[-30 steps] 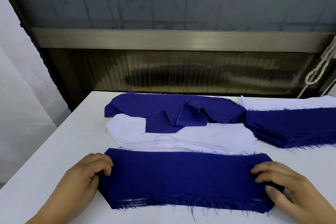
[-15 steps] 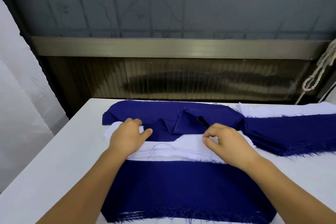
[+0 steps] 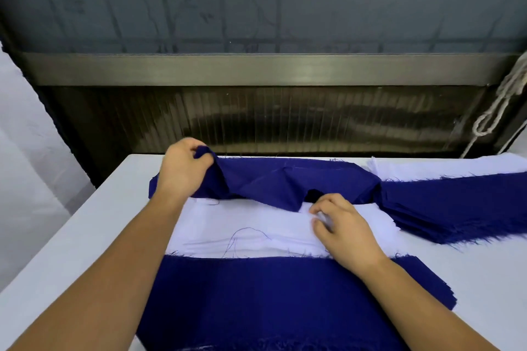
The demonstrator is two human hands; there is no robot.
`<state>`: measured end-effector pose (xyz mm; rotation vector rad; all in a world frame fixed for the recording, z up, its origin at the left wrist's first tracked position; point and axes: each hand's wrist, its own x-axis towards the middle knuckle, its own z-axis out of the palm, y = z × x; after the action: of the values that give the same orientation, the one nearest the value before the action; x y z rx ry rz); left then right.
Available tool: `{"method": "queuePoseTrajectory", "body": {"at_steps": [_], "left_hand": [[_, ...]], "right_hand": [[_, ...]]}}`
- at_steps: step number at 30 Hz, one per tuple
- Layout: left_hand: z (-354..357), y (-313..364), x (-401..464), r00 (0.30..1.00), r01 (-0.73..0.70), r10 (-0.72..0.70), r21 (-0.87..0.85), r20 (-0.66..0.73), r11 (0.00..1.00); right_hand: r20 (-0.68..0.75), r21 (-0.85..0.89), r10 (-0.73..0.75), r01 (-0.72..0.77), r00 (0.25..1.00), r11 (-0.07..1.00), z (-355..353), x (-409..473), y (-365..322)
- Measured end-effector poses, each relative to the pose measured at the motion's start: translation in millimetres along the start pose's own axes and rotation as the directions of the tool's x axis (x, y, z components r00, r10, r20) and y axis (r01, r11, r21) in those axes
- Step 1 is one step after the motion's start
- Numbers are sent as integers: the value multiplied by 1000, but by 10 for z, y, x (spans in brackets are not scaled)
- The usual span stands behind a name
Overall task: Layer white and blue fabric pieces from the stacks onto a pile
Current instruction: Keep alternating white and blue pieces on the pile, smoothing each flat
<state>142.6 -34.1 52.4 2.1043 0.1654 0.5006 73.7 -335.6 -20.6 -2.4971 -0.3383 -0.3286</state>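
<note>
A pile topped with a blue fabric piece (image 3: 271, 302) lies on the white table (image 3: 71, 251) nearest me. Behind it sits a stack of white fabric pieces (image 3: 251, 225), and behind that a crumpled blue fabric piece (image 3: 285, 179). My left hand (image 3: 182, 171) grips the left end of the crumpled blue piece and holds it raised off the table. My right hand (image 3: 339, 225) rests on the white stack with its fingers curled, pinching at the top white layer near the blue piece's hanging corner.
A second stack of blue fabric (image 3: 456, 208) lies at the right, with more white fabric (image 3: 442, 168) behind it. A dark ribbed wall panel (image 3: 256, 120) runs along the table's far edge. A knotted rope (image 3: 496, 114) hangs at the far right.
Both hands left the near blue pile and reached forward. My left hand moved from the white stack up to the crumpled blue piece and lifted its left end. My right hand stayed on the white stack.
</note>
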Motion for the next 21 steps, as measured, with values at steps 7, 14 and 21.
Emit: {"method": "queuePoseTrajectory", "body": {"at_steps": [7,14,21], "left_hand": [[-49,-389,400,936,326,-339,-123,-99,937],[-47,-681,400,895,398,-377,45,-240,916],[-14,-457,121,946,-65,220,523,-240,850]], "right_hand": [[-22,17,57,-57,998,998,3,7,14],[-56,-36,102,-104,993,994,21,2,52],[-62,-46,112,-115,992,992,14,4,53]]}}
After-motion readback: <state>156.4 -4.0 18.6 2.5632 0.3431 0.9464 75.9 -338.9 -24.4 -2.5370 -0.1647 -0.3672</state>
